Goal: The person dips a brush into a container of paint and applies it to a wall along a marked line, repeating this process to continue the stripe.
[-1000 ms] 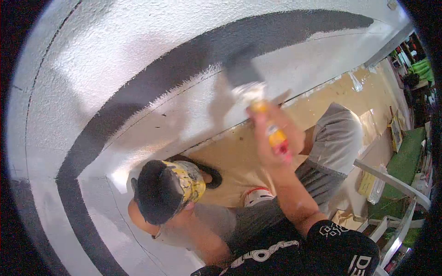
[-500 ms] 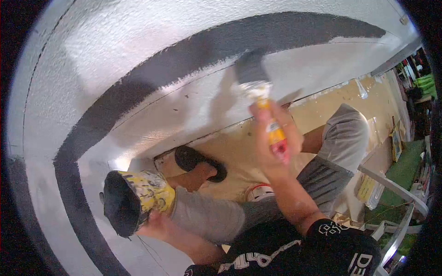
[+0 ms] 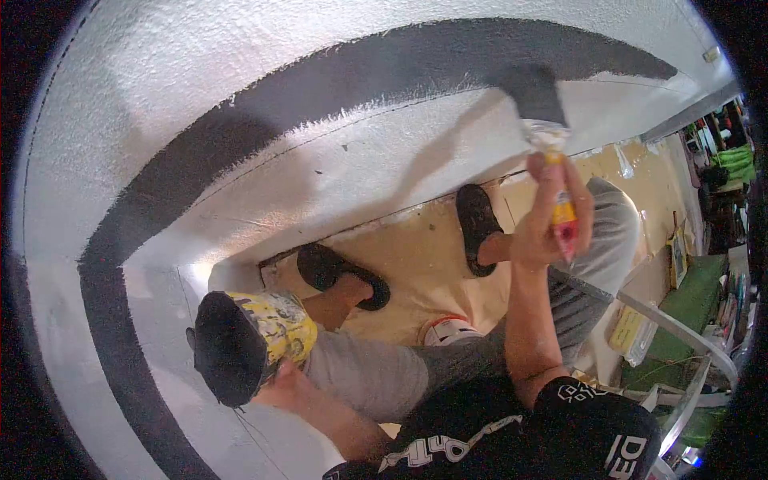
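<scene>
Around the yellow and red handle of a paintbrush, the fingers of the right hand are wrapped and clamped tight, the hand being raised at the right of the scene on a bare forearm that rises from a black printed sleeve at the near edge. The brush is held almost upright, and its dark bristles are pressed against the white textured wall, right at the lower edge of a broad dark painted band that arcs across the wall from the far right down to the near left. The left hand is not seen, so the state of its fingers cannot be told. Beyond and below the raised hand, a second person is seated on the tan floor covering, close beside the wall. A yellow patterned cap with a dark back is worn on that person's head at the near left, grey shorts are worn, and two black sandals are seen on the feet, one near the centre and one farther right, just beside the foot of the wall. A small white tub with a red rim is set on the floor between the seated person's legs. At the right edge, a light metal frame and some green items are seen, too blurred to name.
</scene>
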`<control>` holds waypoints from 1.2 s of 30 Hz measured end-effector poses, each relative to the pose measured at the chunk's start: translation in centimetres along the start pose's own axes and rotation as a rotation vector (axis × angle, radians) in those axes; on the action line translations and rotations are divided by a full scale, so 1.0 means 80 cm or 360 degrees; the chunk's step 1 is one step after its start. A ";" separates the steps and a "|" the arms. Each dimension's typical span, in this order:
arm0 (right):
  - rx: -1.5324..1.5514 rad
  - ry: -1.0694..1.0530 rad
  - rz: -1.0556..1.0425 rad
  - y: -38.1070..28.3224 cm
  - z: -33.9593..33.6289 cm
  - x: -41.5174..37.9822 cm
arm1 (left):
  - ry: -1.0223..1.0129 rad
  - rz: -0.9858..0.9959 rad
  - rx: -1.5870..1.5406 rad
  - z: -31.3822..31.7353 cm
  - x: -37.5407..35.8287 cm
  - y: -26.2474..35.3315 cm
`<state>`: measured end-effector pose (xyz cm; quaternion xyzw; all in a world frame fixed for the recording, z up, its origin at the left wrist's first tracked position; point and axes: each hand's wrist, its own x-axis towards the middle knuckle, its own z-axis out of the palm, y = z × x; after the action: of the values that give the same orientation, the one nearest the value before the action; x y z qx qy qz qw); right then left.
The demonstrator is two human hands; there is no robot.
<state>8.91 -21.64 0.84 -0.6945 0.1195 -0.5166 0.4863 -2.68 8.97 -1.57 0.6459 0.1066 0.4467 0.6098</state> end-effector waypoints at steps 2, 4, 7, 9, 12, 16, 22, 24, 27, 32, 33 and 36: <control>0.0076 0.0072 -0.0022 -0.002 0.002 0.010 | -0.0003 0.0052 -0.0007 0.003 -0.002 0.001; 0.0148 0.0152 -0.0048 -0.010 0.004 0.008 | -0.0016 0.0114 -0.0020 0.015 -0.003 0.004; -0.0027 -0.0097 -0.0084 -0.039 0.025 -0.031 | -0.0011 0.0098 -0.0006 0.034 -0.010 0.013; 0.0148 -0.0339 -0.0382 -0.044 0.039 -0.057 | -0.0008 0.0087 0.0007 0.043 -0.014 0.018; 0.0220 -0.0593 -0.0609 -0.060 0.034 -0.055 | -0.0002 0.0079 0.0028 0.053 -0.016 0.024; 0.0004 -0.0430 -0.0714 -0.027 0.023 -0.032 | 0.0024 0.0085 0.0069 0.059 -0.011 0.027; 0.0186 0.0093 0.0017 0.002 -0.002 0.020 | -0.0053 0.0150 -0.0034 0.044 -0.006 0.013; 0.0235 0.0237 0.0052 0.008 -0.002 0.023 | -0.0033 -0.0040 -0.0008 0.049 -0.011 0.022; 0.0191 -0.0059 -0.0068 -0.004 0.013 -0.002 | -0.0042 0.0019 -0.0050 0.056 -0.010 0.023; 0.0230 -0.0512 -0.0566 -0.047 0.027 -0.040 | -0.0101 0.0038 0.0009 0.049 -0.004 0.022; 0.0313 -0.0604 -0.0608 -0.059 0.024 -0.040 | -0.0100 0.0010 0.0014 0.041 -0.010 0.025; 0.0466 -0.0688 -0.0587 -0.067 0.004 -0.040 | 0.0063 0.0187 0.0061 0.040 -0.025 0.052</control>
<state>5.94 -16.63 3.19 -0.7209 -0.1903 -0.4482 0.4932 -3.30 4.45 1.69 0.6536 0.0890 0.4923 0.5679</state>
